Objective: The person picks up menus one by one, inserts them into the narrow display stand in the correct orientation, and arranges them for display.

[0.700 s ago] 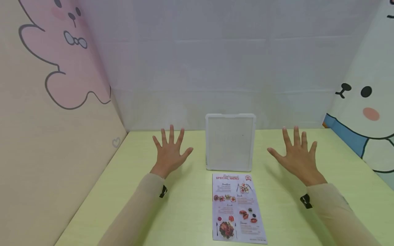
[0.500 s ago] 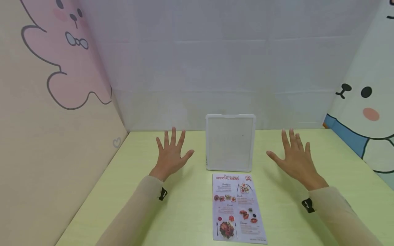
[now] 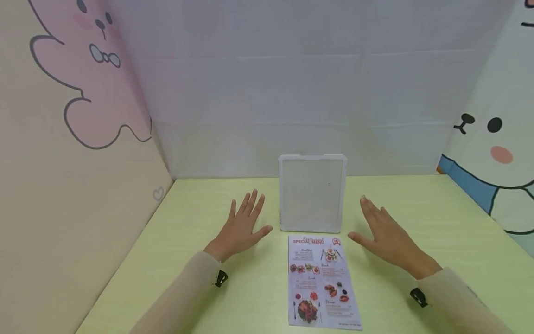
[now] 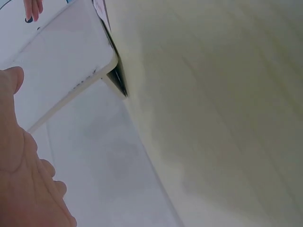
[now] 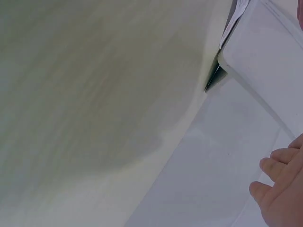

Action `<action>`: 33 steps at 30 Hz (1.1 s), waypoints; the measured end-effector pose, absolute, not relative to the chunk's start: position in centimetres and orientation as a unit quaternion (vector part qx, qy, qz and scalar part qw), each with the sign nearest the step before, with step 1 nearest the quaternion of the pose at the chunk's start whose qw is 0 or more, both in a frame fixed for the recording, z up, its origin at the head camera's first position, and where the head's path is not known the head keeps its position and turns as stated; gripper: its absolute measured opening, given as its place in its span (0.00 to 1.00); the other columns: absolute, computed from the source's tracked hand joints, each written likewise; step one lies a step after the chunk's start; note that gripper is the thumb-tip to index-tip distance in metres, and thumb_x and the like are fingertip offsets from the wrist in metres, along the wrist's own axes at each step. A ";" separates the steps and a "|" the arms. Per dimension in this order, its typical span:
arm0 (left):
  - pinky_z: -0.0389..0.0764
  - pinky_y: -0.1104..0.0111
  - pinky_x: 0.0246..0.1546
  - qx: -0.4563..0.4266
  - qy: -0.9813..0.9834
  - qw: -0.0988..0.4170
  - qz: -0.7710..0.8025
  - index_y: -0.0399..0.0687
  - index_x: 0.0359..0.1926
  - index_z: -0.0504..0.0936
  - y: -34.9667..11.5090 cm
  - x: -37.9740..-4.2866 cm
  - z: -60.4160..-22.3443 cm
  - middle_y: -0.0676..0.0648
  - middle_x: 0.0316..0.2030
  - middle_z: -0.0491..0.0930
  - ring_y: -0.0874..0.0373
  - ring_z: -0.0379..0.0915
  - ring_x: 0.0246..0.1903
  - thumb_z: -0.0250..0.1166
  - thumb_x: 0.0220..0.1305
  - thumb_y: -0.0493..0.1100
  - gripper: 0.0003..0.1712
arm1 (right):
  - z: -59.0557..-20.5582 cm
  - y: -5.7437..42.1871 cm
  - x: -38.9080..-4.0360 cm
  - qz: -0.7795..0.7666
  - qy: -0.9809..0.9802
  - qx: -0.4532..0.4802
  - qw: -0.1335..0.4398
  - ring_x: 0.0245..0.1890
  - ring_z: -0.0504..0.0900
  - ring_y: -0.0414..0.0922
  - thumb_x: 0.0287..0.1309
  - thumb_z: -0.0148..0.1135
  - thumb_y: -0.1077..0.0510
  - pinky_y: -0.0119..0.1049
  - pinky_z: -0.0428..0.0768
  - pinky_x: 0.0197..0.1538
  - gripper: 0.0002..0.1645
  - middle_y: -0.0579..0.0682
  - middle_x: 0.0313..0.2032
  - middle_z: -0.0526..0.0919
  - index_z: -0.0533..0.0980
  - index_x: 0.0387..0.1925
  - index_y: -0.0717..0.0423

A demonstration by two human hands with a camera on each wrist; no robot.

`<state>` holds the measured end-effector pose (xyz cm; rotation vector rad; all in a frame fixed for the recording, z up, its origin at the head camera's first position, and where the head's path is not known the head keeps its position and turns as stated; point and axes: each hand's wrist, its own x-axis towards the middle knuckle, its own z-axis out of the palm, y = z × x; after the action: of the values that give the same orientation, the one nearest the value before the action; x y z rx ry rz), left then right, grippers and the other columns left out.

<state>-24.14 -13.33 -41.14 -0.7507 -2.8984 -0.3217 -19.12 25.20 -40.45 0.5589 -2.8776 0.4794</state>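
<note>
A white-framed board (image 3: 311, 195) with a pale grey panel stands upright toward the back of the table. In front of it lies a printed restaurant menu sheet (image 3: 321, 283), flat, with food pictures and text. My left hand (image 3: 239, 227) hovers left of the board, fingers straight and thumb apart, touching nothing. On the other side, my right hand (image 3: 388, 236) is held above the table with straight fingers closer together, also holding nothing. The left wrist view shows the board's lower corner (image 4: 106, 68) beside the left thumb. In the right wrist view the board (image 5: 270, 56) appears at upper right.
The pale yellow-green table (image 3: 187, 208) meets a white cloth wall (image 3: 258, 93) behind. A side panel with a pink cartoon bear (image 3: 100, 106) stands at left, and one with a white cartoon bear (image 3: 500, 139) at right.
Both hands have moved inward toward the board and somewhat lower in the head view. Their spread fingers have drawn closer together. The board and menu sheet have stayed put.
</note>
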 end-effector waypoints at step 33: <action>0.46 0.54 0.74 -0.374 -0.914 -0.154 -0.039 0.54 0.76 0.42 -8.2 -20.6 -42.6 0.55 0.76 0.37 0.60 0.35 0.75 0.46 0.64 0.73 0.50 | -41.9 22.0 -16.9 0.133 -0.938 0.306 -0.095 0.72 0.53 0.60 0.60 0.49 0.27 0.56 0.59 0.69 0.57 0.61 0.74 0.48 0.50 0.73 0.64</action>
<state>-20.59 -8.19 -42.59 -1.3042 -3.1911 -0.1378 -16.93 21.96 -41.89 1.0250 -3.1399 0.4441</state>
